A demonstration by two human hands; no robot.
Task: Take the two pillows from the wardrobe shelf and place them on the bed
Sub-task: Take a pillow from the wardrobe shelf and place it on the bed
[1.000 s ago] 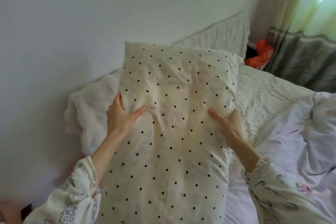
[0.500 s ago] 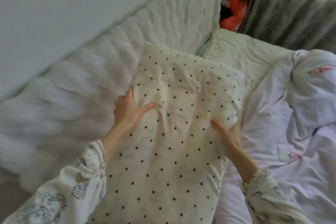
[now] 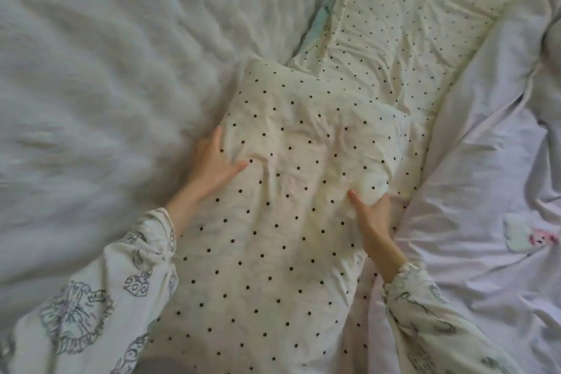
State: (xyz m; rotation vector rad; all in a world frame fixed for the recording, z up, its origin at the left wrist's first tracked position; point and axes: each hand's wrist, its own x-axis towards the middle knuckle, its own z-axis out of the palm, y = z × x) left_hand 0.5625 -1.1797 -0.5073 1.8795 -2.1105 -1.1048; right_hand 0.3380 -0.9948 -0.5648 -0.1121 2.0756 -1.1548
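— Two pillows is the job, so where do things stand, biggest thing first?

— I take the bed (image 3: 501,191) as my landmark. On its wall side lies a fluffy white blanket (image 3: 91,70), on its other side a pale crumpled duvet (image 3: 485,252). Between them, at the head end, a small-dotted pillow (image 3: 409,39) lies flat. Whether that is the first of my two I cannot tell.

— And the one you carry?

— That big-dotted pillow (image 3: 273,237) runs lengthwise straight away from me toward the head of the bed, its far corner overlapping the near edge of the small-dotted pillow. Its near end drops out of sight below me, so I cannot say whether it rests on the bed yet.

— Which hand is closer to the far end?

— My left hand (image 3: 212,164), on the blanket side; it sits further up the pillow's long edge. My right hand (image 3: 372,215), on the duvet side, is nearer to me.

— How do they grip?

— Each is clamped on a long edge, thumb pressed into the top face, fingers wrapped round the side out of view. Wrists are straight, forearms angled inward.

— So the next move?

— I judge it a push forward and down along that long axis, then letting go.
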